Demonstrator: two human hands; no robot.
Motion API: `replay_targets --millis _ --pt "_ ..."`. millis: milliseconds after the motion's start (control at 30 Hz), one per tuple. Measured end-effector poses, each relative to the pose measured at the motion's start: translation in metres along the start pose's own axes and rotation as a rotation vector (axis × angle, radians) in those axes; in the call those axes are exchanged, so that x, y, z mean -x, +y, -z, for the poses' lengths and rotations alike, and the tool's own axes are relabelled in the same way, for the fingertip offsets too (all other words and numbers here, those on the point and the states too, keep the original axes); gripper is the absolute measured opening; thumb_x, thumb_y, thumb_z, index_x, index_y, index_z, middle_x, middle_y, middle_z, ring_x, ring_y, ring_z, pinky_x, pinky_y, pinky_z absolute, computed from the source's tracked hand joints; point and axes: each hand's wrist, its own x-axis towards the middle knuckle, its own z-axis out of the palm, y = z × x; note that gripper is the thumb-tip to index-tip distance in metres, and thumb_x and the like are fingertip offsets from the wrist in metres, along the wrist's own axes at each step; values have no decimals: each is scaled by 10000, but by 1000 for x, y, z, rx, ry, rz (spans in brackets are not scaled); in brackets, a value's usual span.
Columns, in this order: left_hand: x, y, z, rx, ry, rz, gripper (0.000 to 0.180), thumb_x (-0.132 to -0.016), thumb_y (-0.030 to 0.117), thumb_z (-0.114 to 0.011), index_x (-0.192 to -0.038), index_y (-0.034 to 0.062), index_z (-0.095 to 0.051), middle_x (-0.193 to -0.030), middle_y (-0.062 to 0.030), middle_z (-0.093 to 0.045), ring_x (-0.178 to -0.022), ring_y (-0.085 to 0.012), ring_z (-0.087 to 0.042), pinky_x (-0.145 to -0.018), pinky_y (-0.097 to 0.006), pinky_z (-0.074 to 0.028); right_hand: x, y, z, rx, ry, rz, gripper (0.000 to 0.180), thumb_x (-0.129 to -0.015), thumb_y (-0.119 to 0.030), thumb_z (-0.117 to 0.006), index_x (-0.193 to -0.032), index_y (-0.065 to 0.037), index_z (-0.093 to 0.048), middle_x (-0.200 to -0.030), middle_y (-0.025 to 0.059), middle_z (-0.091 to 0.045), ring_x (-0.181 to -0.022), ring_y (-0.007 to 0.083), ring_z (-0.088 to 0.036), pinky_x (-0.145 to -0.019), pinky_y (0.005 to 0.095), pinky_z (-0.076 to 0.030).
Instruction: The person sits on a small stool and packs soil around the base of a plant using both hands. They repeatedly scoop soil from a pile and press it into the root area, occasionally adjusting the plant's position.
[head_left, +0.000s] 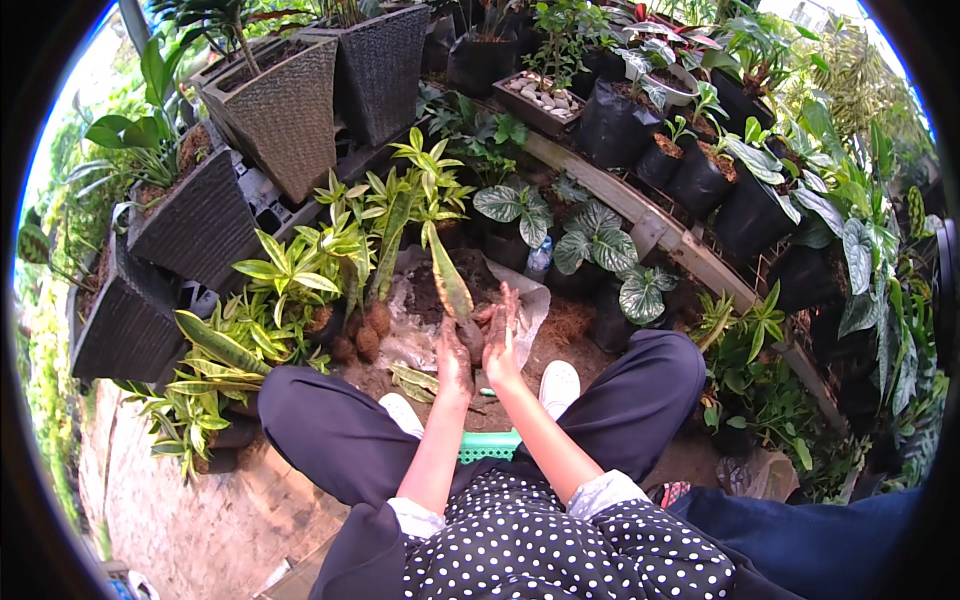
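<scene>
A black top with small round white dots goes with 2 pale, bunched sleeve cuffs, loose plain trousers in a dark, near-black shade, and 2 white shoes with rounded toes.

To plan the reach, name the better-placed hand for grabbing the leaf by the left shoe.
Probably the left hand: the leaf lies close on its outer side, while the right hand would reach across.
</scene>
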Motion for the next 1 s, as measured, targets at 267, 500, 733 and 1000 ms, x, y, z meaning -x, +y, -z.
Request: replay_targets --millis 267,500,733,1000 --pt "-30 -15 -1 42 167 53 552 -946 441 -406 -1129 -66 -521 -1112 -157 -598 -1025 -249 -574 -921 -322 -430 -29 19 1 170 -27 38 579 -975 -383 -338 -1448 -134 -115 -1484 153 -155 -1350 283 -128 -1063 408 -175" --pt "-83 10 52 30 121 2 273 -864 308 -608 -887 48 -529 -698 -22 -523 -566 -145 -531 -516 -271 -455 -82 28 19 -256 528 -665 451 -964 -354 -401 -1201 24 -461 -1245 149 -508 -1183 236 -453 -1028 344 -293" --pt "-134 8 95 138 190 7 181 -870 206 -597 -814 62 -501 -642 -1 -450 -545 -101 -459 -483 -240 -409 -82 154 20 -59 508 -844 258 -886 -195 -473 -926 18 -613 -870 75 -625 -831 178 -561 -761 288 -412" --pt "-177 -24 128 -38 334 180 269 -856 250 -621 -874 -15 -580 -682 -65 -574 -572 -154 -560 -505 -275 -455 -46 259 -22 431 25 -912 232 -841 -237 -572 -893 -23 -645 -833 125 -655 -848 247 -607 -804 321 -449"
